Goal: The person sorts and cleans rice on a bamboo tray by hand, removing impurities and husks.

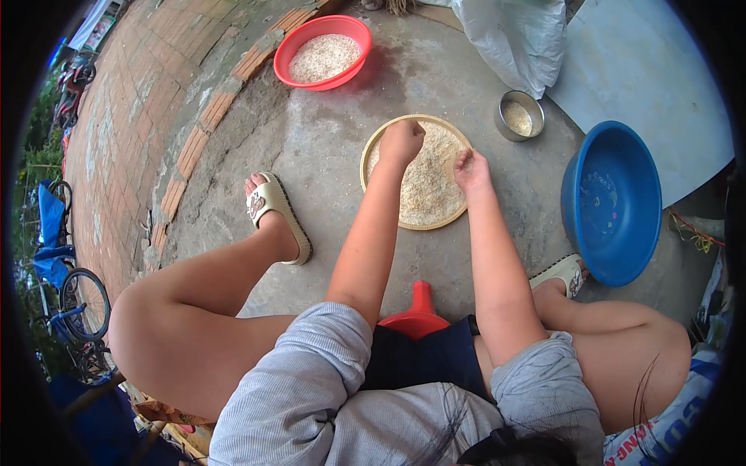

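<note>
1. Head view. A person sits low on a red stool (420,311), knees apart, leaning over a round woven tray (371,147) set on the concrete ground between the feet. The tray carries a spread layer of rice grain (423,186).
2. Left hand (402,141): curled almost to a fist, knuckles up, resting on the grain at the tray's far-left edge. Whether it holds grain inside the curl, I cannot tell.
3. Right hand (470,169): fingers pinched together and pointing down, just above the grain at the tray's right rim. It looks to be pinching up something small; the item itself is too small to see.
4. Step in hand, as judged: sorting through the grain, picking bits out by hand, with the pile thickest directly between the two hands and toward the body.
5. Next move, as judged: calls for a fine pinch and a light sweep to thin the layer without pushing grain over the low rim.
6. Around the hands: a small steel bowl (519,115) with some grain just beyond the right hand; a blue basin (614,202) farther right, seemingly without grain; a red basin (322,51) of grain well beyond the left hand; a white sack (517,39) at the far side.
7. Sandalled feet flank the tray, left sandal (276,213) nearer it.
</note>
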